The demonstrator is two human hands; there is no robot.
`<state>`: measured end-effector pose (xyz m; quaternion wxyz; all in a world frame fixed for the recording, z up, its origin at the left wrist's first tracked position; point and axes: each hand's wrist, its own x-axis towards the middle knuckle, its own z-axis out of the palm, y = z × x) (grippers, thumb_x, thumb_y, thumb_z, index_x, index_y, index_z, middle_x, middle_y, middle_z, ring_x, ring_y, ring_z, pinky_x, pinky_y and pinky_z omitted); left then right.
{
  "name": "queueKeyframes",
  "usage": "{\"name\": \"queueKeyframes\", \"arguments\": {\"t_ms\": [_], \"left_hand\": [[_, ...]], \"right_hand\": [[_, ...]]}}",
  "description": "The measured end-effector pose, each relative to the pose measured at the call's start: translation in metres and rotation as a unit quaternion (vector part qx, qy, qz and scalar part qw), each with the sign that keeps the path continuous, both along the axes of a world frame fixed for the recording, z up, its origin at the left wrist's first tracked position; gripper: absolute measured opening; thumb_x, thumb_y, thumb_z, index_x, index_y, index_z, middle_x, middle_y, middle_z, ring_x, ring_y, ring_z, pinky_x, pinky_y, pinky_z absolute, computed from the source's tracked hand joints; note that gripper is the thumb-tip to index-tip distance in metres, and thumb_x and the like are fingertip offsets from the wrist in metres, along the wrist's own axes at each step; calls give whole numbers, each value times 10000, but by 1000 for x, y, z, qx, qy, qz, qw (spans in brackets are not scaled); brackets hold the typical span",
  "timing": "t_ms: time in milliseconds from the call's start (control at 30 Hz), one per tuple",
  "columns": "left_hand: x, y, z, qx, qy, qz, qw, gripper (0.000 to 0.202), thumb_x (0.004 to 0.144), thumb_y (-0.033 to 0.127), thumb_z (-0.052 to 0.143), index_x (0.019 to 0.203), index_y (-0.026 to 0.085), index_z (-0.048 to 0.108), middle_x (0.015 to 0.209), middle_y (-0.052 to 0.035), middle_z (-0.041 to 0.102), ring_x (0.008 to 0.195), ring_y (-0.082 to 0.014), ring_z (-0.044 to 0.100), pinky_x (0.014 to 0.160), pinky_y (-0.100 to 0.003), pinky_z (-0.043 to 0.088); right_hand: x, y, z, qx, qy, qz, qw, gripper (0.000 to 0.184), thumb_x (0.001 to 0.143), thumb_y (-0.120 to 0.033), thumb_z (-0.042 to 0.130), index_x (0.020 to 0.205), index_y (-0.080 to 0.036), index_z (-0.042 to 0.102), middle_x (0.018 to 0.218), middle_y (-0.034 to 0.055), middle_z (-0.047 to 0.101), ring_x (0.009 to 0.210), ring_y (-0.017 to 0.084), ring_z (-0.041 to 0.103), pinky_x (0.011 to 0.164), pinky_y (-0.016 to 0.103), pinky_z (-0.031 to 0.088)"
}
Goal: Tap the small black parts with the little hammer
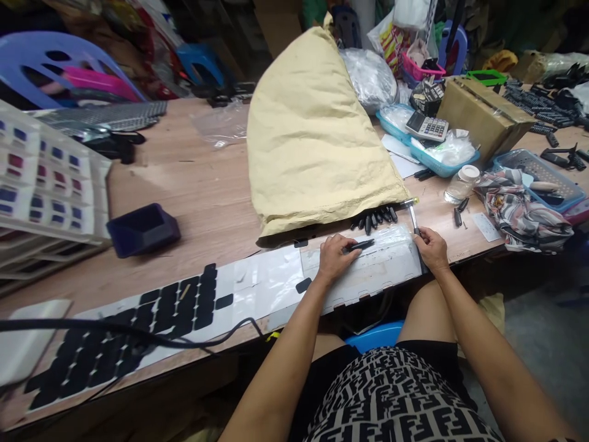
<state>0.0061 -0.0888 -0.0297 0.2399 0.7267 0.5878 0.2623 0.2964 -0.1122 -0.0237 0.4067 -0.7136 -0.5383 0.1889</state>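
Observation:
My left hand (337, 256) is closed on a slim black pointed part (363, 244), held low over a clear plastic sheet on a white board (391, 261) at the table's front edge. In my right hand (431, 248) is a small hammer (412, 215), gripped by its dark handle with its metal head pointing away from me. Just beyond my hands, several similar black parts (375, 218) lie in a row against the lower edge of a large yellowish sack (317, 135).
To the left lie black rounded stickers (184, 307) on a white sheet, a dark purple bin (143, 230) and a white plastic crate (50, 178). A jar (461, 184), a bunched cloth (519, 212), blue baskets (444, 166) and a cardboard box (488, 113) stand right. A black cable (184, 341) crosses the near left.

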Motion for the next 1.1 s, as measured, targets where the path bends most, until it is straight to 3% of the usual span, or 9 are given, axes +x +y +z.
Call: {"name": "queueKeyframes", "arguments": {"t_ms": [200, 367, 500, 667, 967, 1100], "left_hand": [[-3, 1, -2, -16, -39, 1, 999, 179, 805, 342, 754, 964, 258, 760, 935, -17, 661, 986, -224, 570, 933, -379, 390], [-2, 2, 0, -21, -40, 3, 999, 164, 800, 319, 762, 954, 264, 765, 924, -16, 658, 979, -222, 564, 931, -378, 384], [-1, 3, 0, -24, -37, 6, 999, 181, 800, 328, 765, 974, 278, 766, 928, -13, 662, 982, -224, 559, 926, -379, 376], [-1, 4, -1, -24, -35, 9, 999, 188, 804, 336, 762, 983, 280, 769, 944, -16, 669, 998, -234, 557, 912, -382, 373], [-2, 5, -1, -27, -35, 9, 999, 158, 803, 329, 756, 951, 273, 758, 944, -14, 673, 984, -230, 551, 900, -375, 371], [-1, 4, 0, -26, -42, 7, 999, 170, 804, 328, 748, 966, 279, 764, 957, -20, 674, 1013, -240, 555, 909, -380, 375]], "right_hand": [[-9, -17, 18, 61, -30, 27, 997, 370, 818, -413, 621, 1088, -193, 747, 915, 77, 700, 797, 222, 636, 812, 383, 563], [-42, -48, 38, 90, -92, 179, 975, 296, 869, -329, 621, 1127, -232, 730, 960, 65, 740, 855, 241, 643, 808, 396, 560], [-62, -64, 39, 106, -135, 248, 954, 282, 882, -269, 607, 1138, -245, 722, 953, 58, 753, 873, 257, 642, 810, 414, 547], [-65, -68, 35, 95, -174, 248, 948, 298, 889, -253, 585, 1155, -248, 718, 895, 60, 742, 823, 262, 627, 755, 416, 540], [-79, -68, 38, 77, -154, 275, 946, 315, 887, -257, 587, 1174, -259, 715, 935, 56, 747, 839, 255, 633, 766, 408, 546], [-65, -56, 37, 64, -119, 236, 962, 289, 882, -292, 606, 1140, -252, 732, 947, 59, 747, 840, 250, 631, 787, 410, 547]]}}
